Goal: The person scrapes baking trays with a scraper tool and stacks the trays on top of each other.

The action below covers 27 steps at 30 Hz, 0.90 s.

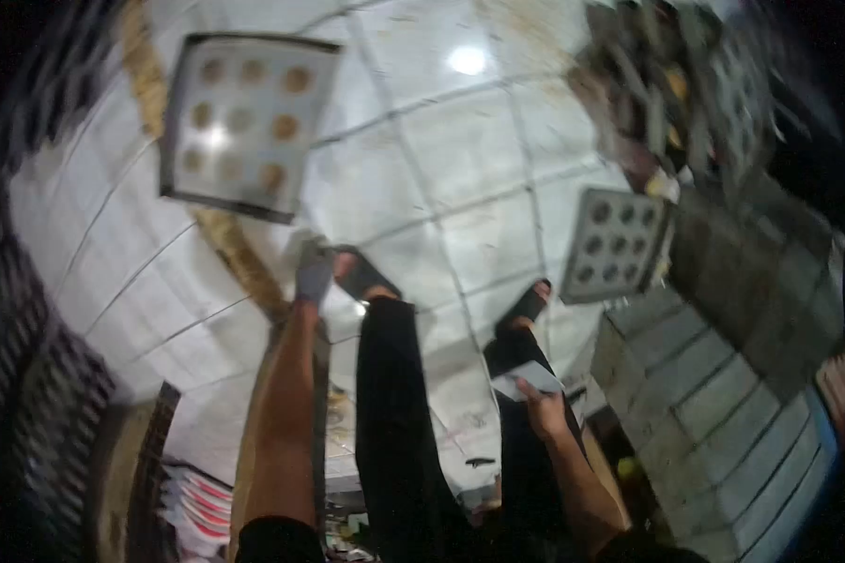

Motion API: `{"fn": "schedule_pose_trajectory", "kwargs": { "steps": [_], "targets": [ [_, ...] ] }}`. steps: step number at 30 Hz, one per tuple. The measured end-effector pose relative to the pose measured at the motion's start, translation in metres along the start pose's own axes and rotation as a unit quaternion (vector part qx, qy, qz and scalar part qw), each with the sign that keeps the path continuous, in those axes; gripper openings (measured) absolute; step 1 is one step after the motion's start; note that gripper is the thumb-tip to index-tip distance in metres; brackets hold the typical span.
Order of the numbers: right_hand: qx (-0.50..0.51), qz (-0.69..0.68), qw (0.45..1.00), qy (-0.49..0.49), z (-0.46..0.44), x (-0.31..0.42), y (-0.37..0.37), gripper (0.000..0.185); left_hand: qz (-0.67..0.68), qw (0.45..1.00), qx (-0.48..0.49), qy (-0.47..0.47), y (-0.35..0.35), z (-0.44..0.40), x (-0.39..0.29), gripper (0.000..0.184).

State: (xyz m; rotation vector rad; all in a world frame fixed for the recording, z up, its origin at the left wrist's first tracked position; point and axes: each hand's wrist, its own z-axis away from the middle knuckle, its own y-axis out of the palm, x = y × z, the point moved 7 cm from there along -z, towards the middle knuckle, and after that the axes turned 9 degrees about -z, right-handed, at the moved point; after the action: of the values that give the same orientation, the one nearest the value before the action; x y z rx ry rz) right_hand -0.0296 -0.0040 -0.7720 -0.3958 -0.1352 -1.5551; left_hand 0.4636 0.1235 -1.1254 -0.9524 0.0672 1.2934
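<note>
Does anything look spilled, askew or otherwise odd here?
Yes. Brownish smears mark the pale floor tiles near the top, perhaps a spill or dirt. A jumbled heap sits at upper right, untidy and too blurred to identify. The left hand looks covered in something grey, unlike the right hand, which holds a pale flat piece.

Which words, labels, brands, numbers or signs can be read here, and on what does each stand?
None can be read.
Red-and-white items, lower left: too blurred to tell whether they bear print.
Pale flat piece in the right hand: no legible text.
</note>
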Motion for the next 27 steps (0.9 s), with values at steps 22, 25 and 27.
{"fn": "schedule_pose_trajectory", "kwargs": {
  "steps": [22,25,27],
  "targets": [
    [-0.088,-0.443,0.892,-0.017,-0.070,0.023,-0.279,0.051,0.174,0.981,0.087,-0.005,0.518,0.125,-0.555,0.047],
    [-0.117,-0.336,0.934,-0.036,-0.063,0.032,-0.285,0.052,0.477,0.878,0.044,-0.016,0.455,0.159,-0.549,0.060],
    [-0.077,-0.234,0.954,-0.173,-0.060,0.078,-0.270,0.037,0.499,0.859,0.111,0.035,0.357,0.187,-0.546,0.062]
  ]
}}
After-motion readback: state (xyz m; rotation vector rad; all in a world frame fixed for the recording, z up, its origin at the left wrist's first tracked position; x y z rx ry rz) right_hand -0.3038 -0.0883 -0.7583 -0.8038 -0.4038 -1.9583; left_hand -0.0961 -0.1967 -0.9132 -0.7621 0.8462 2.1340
